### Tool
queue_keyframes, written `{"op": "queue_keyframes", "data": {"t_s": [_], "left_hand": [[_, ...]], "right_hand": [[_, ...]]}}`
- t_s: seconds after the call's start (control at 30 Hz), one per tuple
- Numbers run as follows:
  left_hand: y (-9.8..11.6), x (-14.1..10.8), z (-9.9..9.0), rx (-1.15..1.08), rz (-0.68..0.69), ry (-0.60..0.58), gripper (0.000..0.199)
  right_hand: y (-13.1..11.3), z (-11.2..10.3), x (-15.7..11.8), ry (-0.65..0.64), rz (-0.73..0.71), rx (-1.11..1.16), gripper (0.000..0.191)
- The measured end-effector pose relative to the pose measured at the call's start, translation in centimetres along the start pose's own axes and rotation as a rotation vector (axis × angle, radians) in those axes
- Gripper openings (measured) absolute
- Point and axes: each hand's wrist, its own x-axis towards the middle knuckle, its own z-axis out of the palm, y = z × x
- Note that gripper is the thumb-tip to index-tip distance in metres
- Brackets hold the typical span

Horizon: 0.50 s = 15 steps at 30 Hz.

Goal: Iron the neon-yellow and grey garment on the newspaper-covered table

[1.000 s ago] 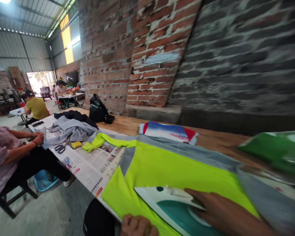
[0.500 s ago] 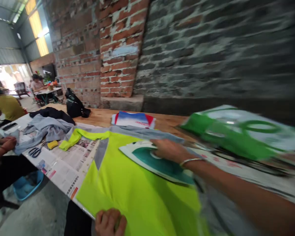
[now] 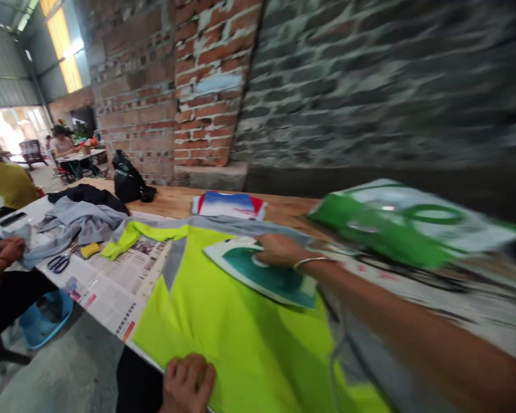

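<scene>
Right hand [image 3: 279, 250] grips the iron [image 3: 249, 272], nose toward ten o'clock; left hand [image 3: 187, 378], at its seven o'clock, curls on the shirt [image 3: 236, 338], grip unclear.

The iron [image 3: 236, 261] lies on the shirt [image 3: 223, 338], under the right hand [image 3: 278, 250]. The left hand [image 3: 188, 378] is at the shirt's near edge. Beyond the right hand, the counter [image 3: 176, 198] holds folded cloth [image 3: 229, 205] to its left, a bag [image 3: 382, 223] to its right. Left of both hands, scissors [image 3: 59, 263] lie near a sponge [image 3: 90, 250].
</scene>
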Motion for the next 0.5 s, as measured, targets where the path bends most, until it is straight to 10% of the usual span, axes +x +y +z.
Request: {"op": "queue_keyframes", "data": {"t_s": [0.27,0.5], "left_hand": [[-0.9,0.9,-0.3,-0.081,-0.038,-0.026,0.048],[-0.8,1.4,-0.9,-0.118,-0.058,-0.028,0.062]], "right_hand": [[-8.0,-1.7,-12.8,-0.159,-0.157,-0.07,0.028],[-9.4,-0.9,-13.3,-0.103,-0.085,-0.151,0.032]]}}
